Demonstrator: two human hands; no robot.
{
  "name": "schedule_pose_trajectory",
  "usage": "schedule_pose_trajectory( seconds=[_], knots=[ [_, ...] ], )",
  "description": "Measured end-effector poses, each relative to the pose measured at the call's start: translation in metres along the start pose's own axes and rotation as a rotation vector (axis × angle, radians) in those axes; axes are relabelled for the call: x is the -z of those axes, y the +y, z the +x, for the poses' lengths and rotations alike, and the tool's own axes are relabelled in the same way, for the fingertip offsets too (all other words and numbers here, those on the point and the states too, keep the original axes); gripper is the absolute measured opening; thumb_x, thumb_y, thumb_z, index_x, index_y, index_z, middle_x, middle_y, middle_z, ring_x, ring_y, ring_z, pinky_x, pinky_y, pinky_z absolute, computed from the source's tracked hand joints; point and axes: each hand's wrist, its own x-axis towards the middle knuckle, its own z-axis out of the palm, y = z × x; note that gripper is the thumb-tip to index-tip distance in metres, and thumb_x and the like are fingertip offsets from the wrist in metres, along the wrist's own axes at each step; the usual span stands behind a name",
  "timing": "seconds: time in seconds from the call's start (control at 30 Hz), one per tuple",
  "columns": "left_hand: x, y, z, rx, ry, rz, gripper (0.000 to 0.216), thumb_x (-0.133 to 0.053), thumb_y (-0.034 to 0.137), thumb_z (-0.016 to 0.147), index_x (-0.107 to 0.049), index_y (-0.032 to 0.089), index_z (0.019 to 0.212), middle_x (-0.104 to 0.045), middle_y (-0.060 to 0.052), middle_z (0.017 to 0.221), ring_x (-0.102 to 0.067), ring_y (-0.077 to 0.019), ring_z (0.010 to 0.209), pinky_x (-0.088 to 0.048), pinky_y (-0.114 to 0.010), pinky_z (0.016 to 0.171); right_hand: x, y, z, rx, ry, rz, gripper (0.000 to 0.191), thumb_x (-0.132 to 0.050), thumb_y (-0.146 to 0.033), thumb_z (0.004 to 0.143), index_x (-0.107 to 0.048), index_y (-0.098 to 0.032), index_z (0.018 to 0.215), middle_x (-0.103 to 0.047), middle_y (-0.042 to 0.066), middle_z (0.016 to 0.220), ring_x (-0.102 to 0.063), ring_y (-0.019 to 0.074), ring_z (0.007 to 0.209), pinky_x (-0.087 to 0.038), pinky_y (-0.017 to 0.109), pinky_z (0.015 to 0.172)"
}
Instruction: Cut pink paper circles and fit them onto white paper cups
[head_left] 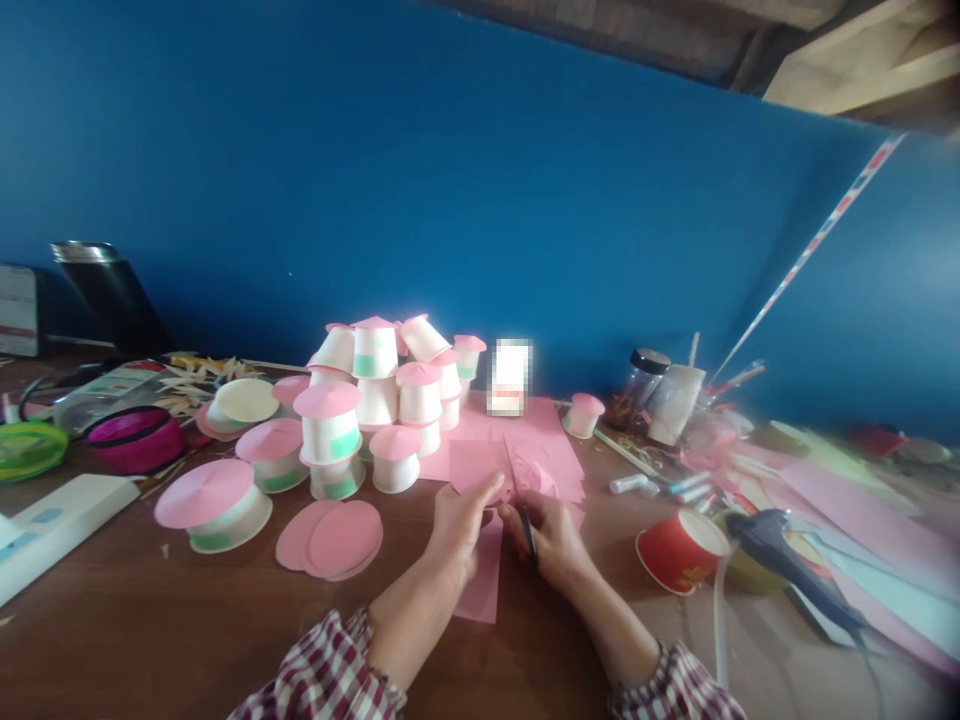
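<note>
My left hand (456,522) pinches a piece of pink paper (474,462), its thumb lying along the top. In my right hand (556,545) is a pair of scissors (513,462) with dark handles, the blades pointing away from me at the paper. Whether the blades are parted is too fine to tell. More pink sheets (559,435) lie beneath and behind, and a pink strip (478,590) extends toward me below my hands. To the left, two overlapping pink paper discs (345,540) lie on the table. Several white paper cups (375,403) stand stacked upside down, topped with shallow pink cones.
At right are a red paper cup (679,550), a glue gun (799,565) with a cable, markers (690,485), a dark-lidded jar (646,375) and coloured paper (847,505). A magenta round case (135,440), white box (71,525) and black flask (112,295) are at left. A blue wall (450,180) rises behind.
</note>
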Motion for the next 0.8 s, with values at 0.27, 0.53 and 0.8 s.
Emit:
schedule_pose_trajectory(
  seconds=[0.27, 0.53, 0.8],
  knots=[
    [0.0013, -0.0022, 0.0043, 0.006, 0.047, 0.026, 0.039, -0.079, 0.035, 0.057, -0.063, 0.012, 0.084, -0.067, -0.007, 0.075, -0.063, -0.0159, 0.066, -0.045, -0.028, 0.062, 0.0007, 0.0020, -0.0005, 0.000, -0.010, 0.000, 0.030, -0.063, -0.041, 0.078, -0.049, -0.018, 0.064, -0.041, -0.007, 0.043, -0.041, 0.0086, 0.038, -0.028, 0.020, 0.038],
    [0.0011, 0.0018, 0.0021, 0.014, 0.031, 0.017, 0.036, -0.079, 0.034, 0.056, -0.063, 0.013, 0.080, -0.066, -0.004, 0.069, -0.062, -0.0152, 0.065, -0.043, -0.027, 0.060, 0.0023, 0.0074, 0.0014, 0.002, -0.009, -0.033, 0.028, -0.062, -0.038, 0.079, -0.049, -0.018, 0.065, -0.039, -0.007, 0.045, -0.039, 0.0079, 0.039, -0.025, 0.020, 0.038],
    [0.0013, 0.0048, 0.0030, 0.025, 0.031, 0.075, 0.038, -0.078, 0.035, 0.058, -0.063, 0.012, 0.085, -0.067, -0.006, 0.075, -0.063, -0.0161, 0.070, -0.042, -0.027, 0.061, 0.0057, 0.0068, 0.0014, 0.031, -0.005, -0.098, 0.027, -0.061, -0.036, 0.080, -0.050, -0.017, 0.064, -0.039, -0.007, 0.045, -0.036, 0.0074, 0.040, -0.022, 0.020, 0.039]
  ],
)
